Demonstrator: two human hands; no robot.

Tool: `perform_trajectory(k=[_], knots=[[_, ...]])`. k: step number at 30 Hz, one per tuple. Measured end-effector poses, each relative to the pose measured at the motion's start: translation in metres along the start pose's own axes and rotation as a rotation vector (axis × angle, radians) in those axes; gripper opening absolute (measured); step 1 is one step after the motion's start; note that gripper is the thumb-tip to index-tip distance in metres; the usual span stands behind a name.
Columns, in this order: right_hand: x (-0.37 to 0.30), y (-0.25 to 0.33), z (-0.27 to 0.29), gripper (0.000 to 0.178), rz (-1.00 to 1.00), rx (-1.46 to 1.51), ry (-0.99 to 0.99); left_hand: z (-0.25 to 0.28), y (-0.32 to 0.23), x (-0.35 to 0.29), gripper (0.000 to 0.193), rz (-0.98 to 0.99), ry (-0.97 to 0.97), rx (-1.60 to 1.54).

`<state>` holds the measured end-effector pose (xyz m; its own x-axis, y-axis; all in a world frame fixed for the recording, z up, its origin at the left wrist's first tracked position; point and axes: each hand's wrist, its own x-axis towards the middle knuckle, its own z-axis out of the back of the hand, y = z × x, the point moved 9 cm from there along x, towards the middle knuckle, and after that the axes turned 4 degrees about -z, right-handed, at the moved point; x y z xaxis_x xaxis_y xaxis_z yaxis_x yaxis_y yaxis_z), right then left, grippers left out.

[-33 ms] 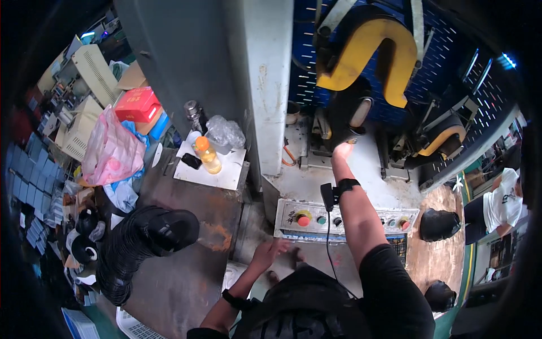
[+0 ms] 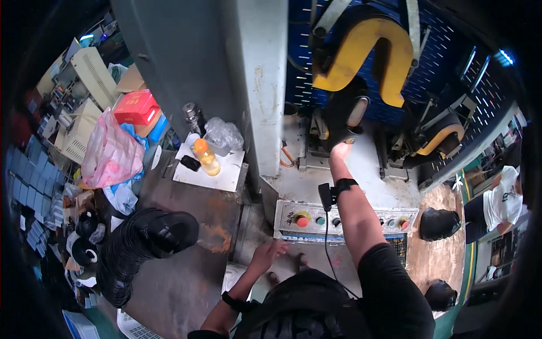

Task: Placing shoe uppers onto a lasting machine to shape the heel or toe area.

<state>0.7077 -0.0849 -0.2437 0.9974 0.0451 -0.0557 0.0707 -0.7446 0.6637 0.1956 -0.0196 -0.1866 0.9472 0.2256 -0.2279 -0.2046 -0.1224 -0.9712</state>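
My right arm stretches forward over the machine's pale metal bed. My right hand is at the near end of a dark, rounded piece below a thick yellow curved clamp. The fingers are mostly hidden there, so their grip does not show. A pale oval patch lies on the dark piece's right side. My left hand hangs low in front of the machine, fingers loosely apart and holding nothing. Its nearest neighbour is the control panel, with red and green buttons.
On the left, a dark metal table bears a long stack of nested black caps. Behind it, a white board carries an orange-capped bottle. At right are a second yellow clamp, two black caps and another person.
The view has shifted very slightly. Both hands keep nearly the same places, and the yellow clamp looks unmoved.
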Motion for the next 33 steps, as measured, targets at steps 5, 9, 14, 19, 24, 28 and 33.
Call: perform_trajectory(k=[5, 9, 14, 19, 24, 28, 33], knots=[[0.014, 0.061, 0.017, 0.030, 0.222, -0.321, -0.221, -0.032, -0.019, 0.016, 0.046, -0.044, 0.079, -0.002], [-0.116, 0.050, -0.089, 0.025, 0.124, -1.209, -0.357, -0.019, -0.033, 0.002, 0.047, 0.022, -0.094, 0.049], [-0.100, 0.125, -0.076, 0.033, 0.074, -1.247, -0.188, -0.121, -0.115, 0.050, 0.043, -0.225, -0.026, 0.128], [-0.156, 0.132, -0.041, 0.030, -0.134, -0.858, 0.329, -0.238, -0.212, 0.088, 0.026, -0.504, -0.005, 0.248], [-0.263, 0.219, 0.090, 0.026, -0.795, -0.573, 0.423, -0.383, -0.285, 0.141, 0.038, -0.969, 0.052, 0.747], [-0.277, 0.304, 0.219, 0.026, -0.775, -0.604, 0.228, -0.472, -0.298, 0.200, 0.059, -0.987, -0.213, 1.352], [-0.286, 0.387, 0.296, 0.020, -0.697, -0.524, 0.060, -0.461, -0.294, 0.204, 0.022, -1.008, -0.468, 1.172]])
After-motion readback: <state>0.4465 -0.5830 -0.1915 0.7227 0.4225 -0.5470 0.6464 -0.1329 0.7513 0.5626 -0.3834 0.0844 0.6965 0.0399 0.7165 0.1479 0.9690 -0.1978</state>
